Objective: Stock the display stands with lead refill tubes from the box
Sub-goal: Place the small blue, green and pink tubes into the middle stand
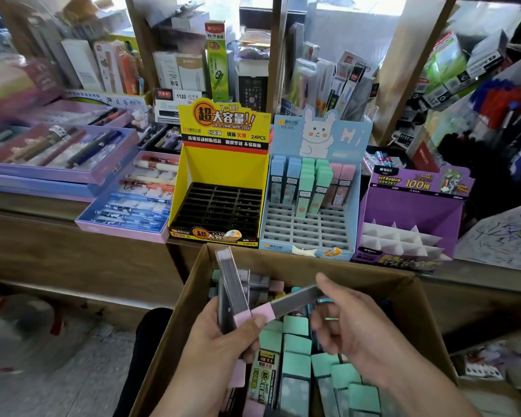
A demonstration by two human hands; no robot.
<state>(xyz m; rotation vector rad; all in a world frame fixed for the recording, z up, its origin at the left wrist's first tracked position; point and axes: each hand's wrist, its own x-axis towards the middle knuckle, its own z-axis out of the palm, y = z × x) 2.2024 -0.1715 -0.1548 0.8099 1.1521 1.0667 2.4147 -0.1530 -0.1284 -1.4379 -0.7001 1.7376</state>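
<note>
Over the open cardboard box [286, 264] my left hand [220, 341] grips a small bunch of pink-capped lead refill tubes [232, 290], standing upright. My right hand [352, 320] pinches another pink-capped tube [289, 305] that lies slanted, its cap end against the bunch. The box holds several green, pink and grey tubes [297, 368]. Behind it stand three display stands: a yellow one [223, 176] with bare black slots, a blue rabbit one [310, 206] with several blue, green and pink tubes in its back rows, and a purple one [409, 218] with white dividers.
The stands sit on a wooden counter [73, 233]. Pen trays in purple and pink boxes [127, 200] lie to the left. Packed shelves of stationery rise behind and at the right. A tiled floor [57, 371] and a dark knee [154, 335] show at the lower left.
</note>
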